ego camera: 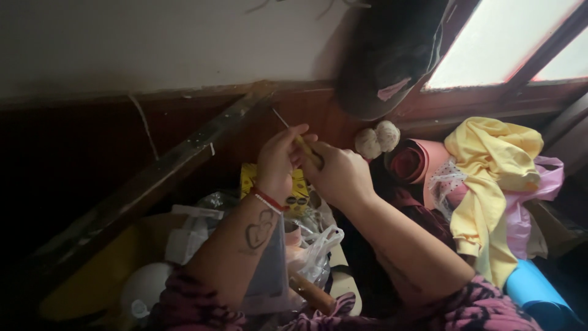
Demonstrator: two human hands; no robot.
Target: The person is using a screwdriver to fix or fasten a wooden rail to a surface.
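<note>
We see both hands raised together over a cluttered pile, dim light. Left hand [280,160] is curled shut around a thin tool with a yellow handle [306,149]; its slim metal shaft [280,118] sticks up and to the left past the fingertips. Looks like a crochet hook or awl, we cannot tell which. Right hand [339,175] is closed too, fingers pinching the lower end of the same yellow handle, touching the left hand. Whether anything else sits inside the right fist, we cannot tell.

Left wrist has a red and white thread bracelet [268,200]; a double-heart tattoo [260,229] shows on the forearm. Both sleeves are pink and black patterned [484,306].

Below the hands: a yellow printed box [298,187], clear plastic bags [315,245], a wooden handle [312,293], a white rounded object [144,288] at lower left. Right of the hands: two pale yarn balls [378,138], a pink foam roll [411,160], a yellow garment [490,184], pink fabric [545,178], a blue sheet [536,291]. A dark cap [389,61] hangs by the window [508,43]. A wooden plank [165,165] leans diagonally on the dark wall panel.
</note>
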